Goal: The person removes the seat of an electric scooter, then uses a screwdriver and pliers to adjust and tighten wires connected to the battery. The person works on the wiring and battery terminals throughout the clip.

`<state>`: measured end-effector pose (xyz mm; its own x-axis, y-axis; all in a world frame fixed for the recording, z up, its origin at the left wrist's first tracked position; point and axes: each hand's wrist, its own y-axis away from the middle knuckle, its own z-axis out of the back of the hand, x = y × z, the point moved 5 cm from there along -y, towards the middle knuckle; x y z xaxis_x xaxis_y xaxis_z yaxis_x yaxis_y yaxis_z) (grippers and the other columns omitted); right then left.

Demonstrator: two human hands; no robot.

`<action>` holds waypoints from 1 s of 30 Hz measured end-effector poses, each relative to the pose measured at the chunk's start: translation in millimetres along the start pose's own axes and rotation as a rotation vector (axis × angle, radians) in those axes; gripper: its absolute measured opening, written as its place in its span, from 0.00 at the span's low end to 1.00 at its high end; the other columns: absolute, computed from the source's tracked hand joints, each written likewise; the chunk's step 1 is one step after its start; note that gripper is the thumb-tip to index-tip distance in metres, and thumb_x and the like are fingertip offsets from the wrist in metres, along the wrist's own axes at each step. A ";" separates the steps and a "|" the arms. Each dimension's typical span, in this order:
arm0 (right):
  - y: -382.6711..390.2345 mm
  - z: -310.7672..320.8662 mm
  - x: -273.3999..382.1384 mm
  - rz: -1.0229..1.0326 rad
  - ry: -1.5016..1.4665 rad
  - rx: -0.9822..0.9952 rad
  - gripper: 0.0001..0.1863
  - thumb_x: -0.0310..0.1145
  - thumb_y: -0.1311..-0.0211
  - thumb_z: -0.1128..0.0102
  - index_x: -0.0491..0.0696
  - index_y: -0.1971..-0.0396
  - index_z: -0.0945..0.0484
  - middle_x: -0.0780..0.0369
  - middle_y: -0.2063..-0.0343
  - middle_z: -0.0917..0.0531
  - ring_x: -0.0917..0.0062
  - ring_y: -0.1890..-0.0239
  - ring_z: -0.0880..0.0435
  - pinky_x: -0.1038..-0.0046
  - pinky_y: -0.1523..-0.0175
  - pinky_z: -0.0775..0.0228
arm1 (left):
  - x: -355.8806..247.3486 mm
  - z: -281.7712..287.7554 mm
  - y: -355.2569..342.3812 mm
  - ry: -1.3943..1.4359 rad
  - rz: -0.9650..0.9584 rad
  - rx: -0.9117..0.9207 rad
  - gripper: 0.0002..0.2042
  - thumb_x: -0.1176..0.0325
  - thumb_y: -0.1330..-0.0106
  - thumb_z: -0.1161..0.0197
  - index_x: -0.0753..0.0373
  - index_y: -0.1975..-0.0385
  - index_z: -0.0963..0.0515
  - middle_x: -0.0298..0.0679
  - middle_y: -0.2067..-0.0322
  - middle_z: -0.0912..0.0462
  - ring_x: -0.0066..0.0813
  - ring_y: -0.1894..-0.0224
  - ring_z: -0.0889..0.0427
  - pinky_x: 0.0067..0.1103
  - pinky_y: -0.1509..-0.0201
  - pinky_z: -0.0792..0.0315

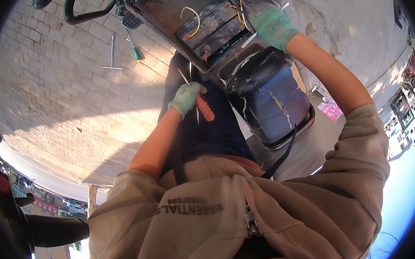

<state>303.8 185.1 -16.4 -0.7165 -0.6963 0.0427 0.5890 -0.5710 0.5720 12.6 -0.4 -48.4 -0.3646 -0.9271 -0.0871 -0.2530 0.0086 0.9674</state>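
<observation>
My left hand (186,98), in a pale green glove, is closed round a screwdriver with a red ribbed handle (205,109). Its thin metal shaft points up and left, toward the vehicle's open compartment. My right hand (273,28), gloved alike, is at the compartment's right edge, closed over a silver metal rod (248,41) that shows on both sides of it; its fingertips are hidden. Inside the dark compartment frame (198,65) lie dusty dark battery blocks (212,30). A loose pale wire (197,17) curves above them, and orange and red wires (241,4) run near my right hand.
A cracked black seat (268,96) is tipped back toward me, beside my legs. On the brick paving (69,81) to the left lie a T-handled wrench (112,54) and a green-handled screwdriver (137,53). A pink printed sheet (330,109) is right of the seat.
</observation>
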 end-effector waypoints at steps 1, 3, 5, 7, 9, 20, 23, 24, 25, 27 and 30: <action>0.8 -0.3 -1.2 -0.028 -0.025 -0.029 0.09 0.31 0.44 0.45 0.49 0.62 0.24 0.63 0.73 0.17 0.69 0.67 0.18 0.67 0.57 0.36 | -1.3 -1.6 0.9 0.014 0.007 -0.007 0.14 0.62 0.33 0.50 0.61 0.65 0.18 0.30 0.82 0.29 0.19 0.87 0.36 0.18 0.85 0.43; -7.5 -2.9 4.1 -0.043 -0.072 -0.056 0.09 0.31 0.44 0.45 0.48 0.63 0.24 0.64 0.75 0.18 0.69 0.68 0.18 0.68 0.57 0.36 | 2.2 5.8 9.1 0.038 0.031 -0.023 0.14 0.62 0.33 0.51 0.61 0.66 0.19 0.30 0.83 0.30 0.19 0.87 0.36 0.18 0.85 0.43; -5.9 -5.2 -4.7 -0.059 -0.060 -0.035 0.09 0.31 0.44 0.44 0.48 0.63 0.24 0.64 0.76 0.18 0.69 0.68 0.18 0.68 0.57 0.36 | -4.4 4.0 5.0 0.047 0.011 0.007 0.14 0.62 0.33 0.51 0.62 0.66 0.19 0.30 0.83 0.30 0.19 0.87 0.36 0.18 0.85 0.43; 0.6 -12.4 14.1 -0.016 -0.007 0.071 0.08 0.30 0.44 0.44 0.48 0.63 0.24 0.63 0.74 0.18 0.68 0.67 0.17 0.68 0.57 0.36 | -0.7 -0.8 8.1 0.049 0.058 0.030 0.14 0.63 0.33 0.51 0.62 0.66 0.19 0.30 0.83 0.30 0.19 0.86 0.36 0.18 0.85 0.43; -10.5 -12.4 15.0 0.003 0.009 0.075 0.08 0.29 0.44 0.43 0.48 0.63 0.25 0.62 0.73 0.17 0.68 0.65 0.17 0.68 0.56 0.35 | -5.8 8.4 3.3 0.051 0.036 0.010 0.14 0.63 0.33 0.51 0.62 0.66 0.19 0.31 0.83 0.30 0.19 0.86 0.36 0.18 0.84 0.43; 2.5 10.5 -21.5 0.020 -0.105 0.141 0.11 0.33 0.42 0.42 0.49 0.59 0.22 0.60 0.70 0.17 0.65 0.59 0.18 0.63 0.51 0.33 | -11.3 14.9 9.2 -0.014 0.044 0.028 0.15 0.62 0.35 0.52 0.64 0.68 0.19 0.36 0.81 0.26 0.23 0.81 0.31 0.22 0.77 0.36; -7.2 14.4 -42.8 -0.092 -0.188 0.037 0.10 0.35 0.40 0.43 0.50 0.60 0.19 0.62 0.69 0.17 0.65 0.59 0.18 0.62 0.51 0.33 | -5.7 13.3 4.3 0.000 0.062 0.047 0.15 0.62 0.35 0.52 0.63 0.67 0.19 0.35 0.81 0.26 0.22 0.81 0.32 0.21 0.78 0.37; -13.9 15.0 -54.9 -0.136 -0.211 -0.027 0.10 0.36 0.39 0.43 0.50 0.61 0.18 0.62 0.68 0.17 0.65 0.59 0.18 0.62 0.51 0.32 | -5.5 14.0 2.6 0.009 0.042 0.046 0.14 0.62 0.34 0.51 0.63 0.67 0.19 0.34 0.82 0.27 0.21 0.83 0.33 0.20 0.81 0.39; -20.5 12.2 -66.6 -0.128 -0.209 -0.023 0.10 0.36 0.38 0.43 0.51 0.61 0.18 0.63 0.68 0.16 0.65 0.58 0.18 0.62 0.51 0.32 | -4.7 13.5 1.6 0.017 0.024 0.043 0.14 0.63 0.33 0.51 0.62 0.66 0.19 0.32 0.83 0.28 0.21 0.85 0.34 0.20 0.83 0.41; -25.7 6.6 -88.1 -0.121 -0.184 0.013 0.10 0.37 0.37 0.44 0.52 0.62 0.17 0.64 0.67 0.16 0.65 0.57 0.18 0.62 0.51 0.32 | -1.7 13.0 0.7 0.031 0.024 0.035 0.13 0.63 0.32 0.50 0.62 0.66 0.19 0.31 0.84 0.29 0.20 0.87 0.35 0.19 0.85 0.42; -24.1 5.5 -80.5 -0.046 -0.047 0.013 0.11 0.35 0.38 0.45 0.50 0.60 0.17 0.62 0.69 0.15 0.66 0.60 0.17 0.63 0.53 0.32 | 0.7 12.9 -0.5 0.044 0.057 0.025 0.13 0.63 0.32 0.50 0.62 0.66 0.19 0.31 0.84 0.29 0.20 0.87 0.35 0.19 0.85 0.42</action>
<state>345.2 257.3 -29.1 -0.7597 -0.6479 0.0545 0.5503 -0.5960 0.5848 1.0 3.8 -52.0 -0.3391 -0.9405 -0.0209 -0.2553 0.0706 0.9643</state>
